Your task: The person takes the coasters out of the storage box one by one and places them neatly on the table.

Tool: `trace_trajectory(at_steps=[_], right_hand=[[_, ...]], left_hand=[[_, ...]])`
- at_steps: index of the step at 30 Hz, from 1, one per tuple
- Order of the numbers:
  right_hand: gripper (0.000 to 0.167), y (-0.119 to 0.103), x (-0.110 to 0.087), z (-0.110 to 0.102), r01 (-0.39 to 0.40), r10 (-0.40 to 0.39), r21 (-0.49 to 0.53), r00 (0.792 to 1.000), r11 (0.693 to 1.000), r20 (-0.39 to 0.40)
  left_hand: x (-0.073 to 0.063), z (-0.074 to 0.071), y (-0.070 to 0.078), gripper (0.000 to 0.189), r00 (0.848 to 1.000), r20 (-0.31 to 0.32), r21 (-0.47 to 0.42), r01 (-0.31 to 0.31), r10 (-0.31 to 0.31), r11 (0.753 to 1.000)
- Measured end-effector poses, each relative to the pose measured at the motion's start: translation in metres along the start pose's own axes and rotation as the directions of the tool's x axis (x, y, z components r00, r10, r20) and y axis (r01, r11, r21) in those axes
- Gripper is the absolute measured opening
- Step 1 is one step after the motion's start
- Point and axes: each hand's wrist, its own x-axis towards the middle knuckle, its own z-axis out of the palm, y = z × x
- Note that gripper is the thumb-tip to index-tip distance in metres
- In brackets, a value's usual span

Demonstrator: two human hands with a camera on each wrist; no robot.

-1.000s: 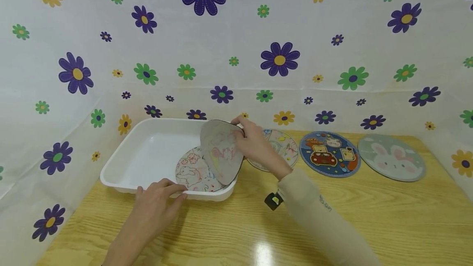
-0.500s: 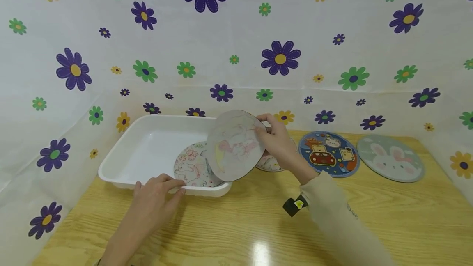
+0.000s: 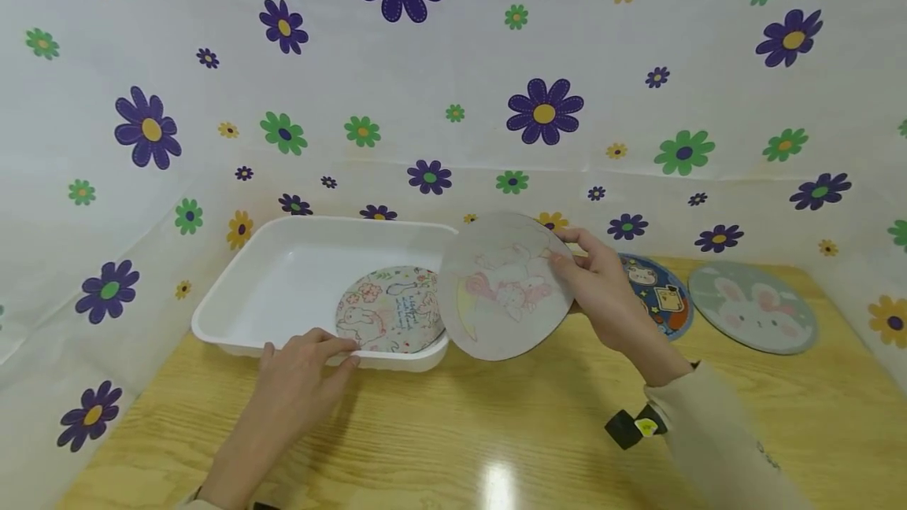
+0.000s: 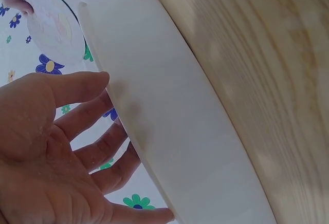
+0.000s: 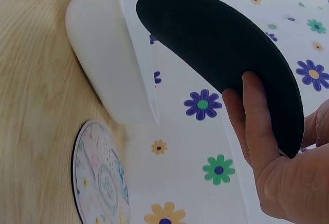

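My right hand [image 3: 602,286] pinches a round pale mouse pad [image 3: 503,290] by its right edge, thumb on the printed face and fingers behind. A pink and yellow drawing shows on that face; in the right wrist view the mouse pad's underside [image 5: 216,39] is black. It hangs tilted in the air beside the right end of a white plastic tray [image 3: 283,282]. My left hand [image 3: 301,376] holds the tray's near rim, fingers over it and thumb on the outer side. Inside the tray, at the right end, lies another round mouse pad [image 3: 390,309] with rabbits and flowers.
On the wooden table [image 3: 425,447] to the right lie a blue mouse pad [image 3: 662,297], partly behind my right hand, and a grey-green rabbit one [image 3: 754,309]. A pastel mouse pad [image 5: 103,178] lies beside the tray. A flowered white sheet [image 3: 460,46] closes off the back and sides.
My right hand has carried the pale mouse pad up out of the tray and to the right, uncovering the one lying inside. My left hand has stayed at the rim.
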Motion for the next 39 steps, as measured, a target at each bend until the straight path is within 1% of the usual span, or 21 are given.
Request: trace_trajectory(at_steps=[3,7,13,20,25,28,30,33,37,39], right_hand=[[0.04,0.004,-0.011,-0.012,-0.005,0.005,-0.017,1.0,1.0,-0.004],[0.041,0.01,-0.023,-0.027,-0.02,0.019,-0.034,0.999,0.999,-0.041],[0.037,0.022,-0.036,-0.043,-0.049,0.047,-0.015,0.994,0.999,-0.101],[0.041,0.037,-0.049,-0.064,-0.087,0.082,-0.043,0.991,0.995,-0.108],[0.029,0.051,-0.057,-0.083,-0.102,0.098,-0.02,0.987,0.995,-0.124],[0.023,0.059,-0.063,-0.094,-0.124,0.122,-0.007,0.983,0.992,-0.138],[0.021,0.065,-0.067,-0.102,-0.137,0.136,0.001,0.98,0.991,-0.146],[0.02,0.073,-0.072,-0.114,-0.144,0.148,0.04,0.977,0.989,-0.153],[0.017,0.081,-0.078,-0.131,-0.155,0.167,0.085,0.973,0.984,-0.16],[0.016,0.085,-0.082,-0.139,-0.166,0.179,0.091,0.971,0.982,-0.157]], left_hand=[[0.0,0.0,0.0,0.019,1.0,0.004,0.001,0.004,-0.004,1.0],[0.0,0.0,0.001,0.019,1.0,0.0,0.001,0.004,-0.004,1.0],[0.0,0.0,0.001,0.019,1.0,-0.004,0.008,0.001,-0.001,1.0],[-0.001,0.001,0.0,0.02,1.0,0.008,0.018,0.007,-0.007,1.0],[0.0,0.001,0.001,0.019,1.0,-0.007,0.015,-0.001,0.002,1.0],[0.001,0.0,0.001,0.019,1.0,-0.004,0.016,-0.003,0.003,1.0],[0.001,0.0,0.001,0.019,1.0,0.004,0.014,-0.001,0.001,1.0],[0.0,0.0,0.001,0.02,1.0,0.011,0.009,0.002,-0.003,1.0],[0.0,0.0,0.002,0.02,1.0,0.007,0.012,0.008,-0.008,1.0],[0.0,0.0,0.002,0.02,1.0,0.006,0.013,0.01,-0.01,1.0]])
